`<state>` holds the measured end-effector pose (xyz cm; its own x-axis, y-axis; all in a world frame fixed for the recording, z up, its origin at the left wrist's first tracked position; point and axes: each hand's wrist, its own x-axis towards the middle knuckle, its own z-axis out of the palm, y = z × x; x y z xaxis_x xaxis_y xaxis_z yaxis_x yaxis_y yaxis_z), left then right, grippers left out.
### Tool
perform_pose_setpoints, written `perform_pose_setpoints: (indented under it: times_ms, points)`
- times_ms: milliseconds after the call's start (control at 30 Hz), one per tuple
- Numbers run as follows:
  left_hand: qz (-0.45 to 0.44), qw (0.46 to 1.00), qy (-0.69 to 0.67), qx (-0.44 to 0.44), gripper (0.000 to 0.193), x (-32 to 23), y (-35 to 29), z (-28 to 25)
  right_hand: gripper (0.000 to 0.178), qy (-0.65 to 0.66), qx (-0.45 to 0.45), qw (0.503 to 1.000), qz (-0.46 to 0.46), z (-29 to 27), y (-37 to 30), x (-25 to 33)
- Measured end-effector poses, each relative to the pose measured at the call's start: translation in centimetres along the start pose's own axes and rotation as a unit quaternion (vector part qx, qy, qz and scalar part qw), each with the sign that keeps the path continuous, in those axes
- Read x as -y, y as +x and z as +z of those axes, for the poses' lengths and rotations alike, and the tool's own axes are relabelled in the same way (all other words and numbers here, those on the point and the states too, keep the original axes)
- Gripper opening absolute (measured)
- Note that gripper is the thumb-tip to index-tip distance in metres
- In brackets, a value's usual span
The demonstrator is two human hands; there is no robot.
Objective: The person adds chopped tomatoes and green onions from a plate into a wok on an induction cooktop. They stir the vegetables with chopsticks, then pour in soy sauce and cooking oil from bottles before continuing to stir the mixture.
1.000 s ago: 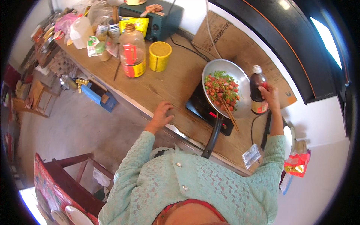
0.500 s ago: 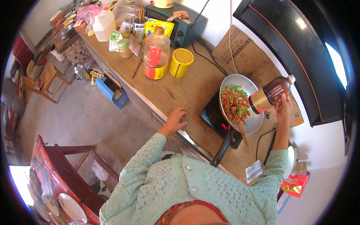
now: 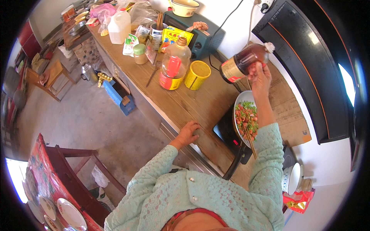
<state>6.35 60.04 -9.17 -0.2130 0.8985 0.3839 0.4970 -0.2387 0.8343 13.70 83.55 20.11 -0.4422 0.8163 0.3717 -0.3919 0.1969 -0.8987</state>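
My right hand (image 3: pixel 261 77) is wrapped round a dark brown sauce bottle (image 3: pixel 250 57) with a gold label. The bottle is tilted, its white top pointing up and to the right, above the far side of the frying pan (image 3: pixel 243 97). Chopped red and green food (image 3: pixel 246 117) lies in the pan, with wooden chopsticks (image 3: pixel 252 148) leaning in it. My right forearm hides the pan's right side. Beneath the pan is a black induction cooker (image 3: pixel 223 129). My left hand (image 3: pixel 188 134) rests on the front edge of the wooden counter (image 3: pixel 169 107), fingers loosely apart and holding nothing.
Left of the cooker stand a yellow tin (image 3: pixel 197 75), a large oil bottle (image 3: pixel 175 63) and a green-lidded jar (image 3: pixel 140 54). A toaster oven (image 3: pixel 208 42) is behind them. Cardboard (image 3: pixel 289 100) leans against the wall. A red wooden table with plates (image 3: pixel 71 213) stands at lower left.
My right hand has carried the bottle from over the pan's right side up and to the left, away from the food. My left hand remains at the counter edge.
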Motion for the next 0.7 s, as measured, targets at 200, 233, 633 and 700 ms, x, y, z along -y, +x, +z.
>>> perform_pose_setpoints:
  times_ms: [200, 233, 633, 700]
  points:
    - [-0.001, 1.000, 0.001, -0.005, 0.042, -0.8, -0.1, -0.3, 0.012, -0.035, 0.061, 0.997, 0.008, 4.8, 2.2, -5.2]
    - [0.003, 1.000, 0.000, -0.003, 0.042, -0.8, 0.0, -0.4, 0.013, -0.040, 0.065, 0.997, 0.010, 5.3, 2.5, -5.8]
    - [0.004, 1.000, -0.015, -0.009, 0.042, -1.0, 0.2, -0.6, 0.012, -0.082, 0.086, 0.992, 0.032, 7.4, 4.1, -11.0]
    - [0.008, 0.999, -0.033, -0.010, 0.041, -1.1, 0.3, -0.7, 0.012, -0.090, 0.080, 0.992, 0.036, 7.3, 4.1, -11.4]
